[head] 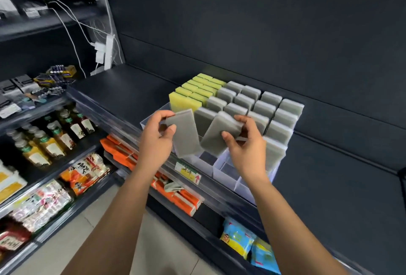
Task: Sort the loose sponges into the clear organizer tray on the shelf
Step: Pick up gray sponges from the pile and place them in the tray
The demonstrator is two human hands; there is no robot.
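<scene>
A clear organizer tray sits on the dark shelf, near its front edge. Its back rows hold upright yellow-green sponges on the left and grey sponges on the right. The front compartments show bare dividers. My left hand grips one grey sponge above the tray's front left. My right hand holds another grey sponge, tilted, just beside the first. The two held sponges nearly touch over the front compartments.
A price label hangs on the shelf's clear front rail. Below are orange packets and blue snack bags. To the left, shelves hold bottles and noodle packs. White cables and a power strip hang at the back left.
</scene>
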